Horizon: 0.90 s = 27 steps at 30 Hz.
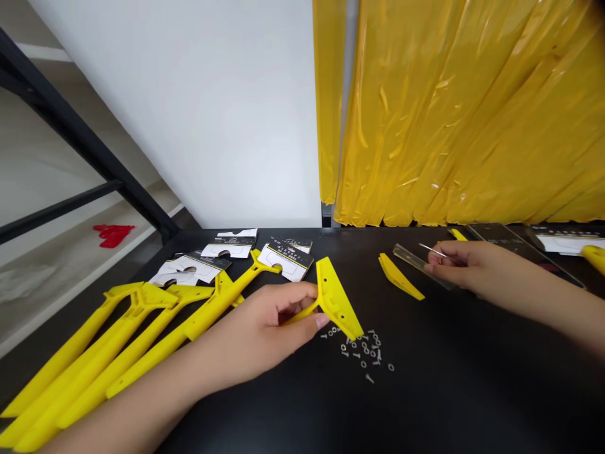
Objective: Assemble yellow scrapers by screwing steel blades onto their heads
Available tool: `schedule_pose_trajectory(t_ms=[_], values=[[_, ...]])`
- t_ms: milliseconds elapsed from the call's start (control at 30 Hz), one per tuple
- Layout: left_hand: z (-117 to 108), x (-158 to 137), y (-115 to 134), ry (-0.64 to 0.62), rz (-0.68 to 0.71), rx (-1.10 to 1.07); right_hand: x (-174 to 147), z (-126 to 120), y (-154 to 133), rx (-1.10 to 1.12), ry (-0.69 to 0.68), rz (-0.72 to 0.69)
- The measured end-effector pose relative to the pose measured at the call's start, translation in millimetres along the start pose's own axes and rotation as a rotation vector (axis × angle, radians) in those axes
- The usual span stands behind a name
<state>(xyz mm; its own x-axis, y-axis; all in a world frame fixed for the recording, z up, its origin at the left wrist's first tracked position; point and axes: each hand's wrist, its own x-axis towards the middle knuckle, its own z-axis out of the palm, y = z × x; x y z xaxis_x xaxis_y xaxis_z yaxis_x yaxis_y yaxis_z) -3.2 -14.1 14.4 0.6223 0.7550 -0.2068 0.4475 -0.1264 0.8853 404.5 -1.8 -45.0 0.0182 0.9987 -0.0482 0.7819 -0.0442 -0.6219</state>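
My left hand (276, 325) is closed round the neck of a yellow plastic scraper handle (338, 299), whose wide head with small holes faces right. Just beneath that head, loose small screws and nuts (366, 347) lie scattered on the black table. Toward the right, my right hand (456, 261) pinches a thin metal-shafted tool (432, 250); its shaft points up and left, and the rest is hidden by the fingers. A clear plastic strip (416, 263) lies under this hand. Left of it rests a separate yellow wedge-shaped piece (401, 277), touched by neither hand.
Several yellow scraper handles (127, 343) lie side by side at the left. Printed cards (286, 258) are spread behind them. A phone-like dark slab (513, 243) is at the back right. Yellow plastic sheeting (454, 113) hangs behind the table; a red item (113, 235) sits on a shelf.
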Motion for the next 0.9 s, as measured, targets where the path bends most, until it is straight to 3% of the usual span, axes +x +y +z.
schedule_pose_trajectory(t_ms=[267, 633, 900], values=[[12, 5, -7, -0.156, -0.111, -0.31, -27, 1, -53, 0.259, -0.268, -0.024], [27, 11, -13, -0.229, -0.161, -0.456, -56, 41, -87, 0.662, -0.603, -0.025], [35, 8, -12, -0.285, -0.159, -0.499, -57, 62, -95, 0.732, -0.653, -0.027]])
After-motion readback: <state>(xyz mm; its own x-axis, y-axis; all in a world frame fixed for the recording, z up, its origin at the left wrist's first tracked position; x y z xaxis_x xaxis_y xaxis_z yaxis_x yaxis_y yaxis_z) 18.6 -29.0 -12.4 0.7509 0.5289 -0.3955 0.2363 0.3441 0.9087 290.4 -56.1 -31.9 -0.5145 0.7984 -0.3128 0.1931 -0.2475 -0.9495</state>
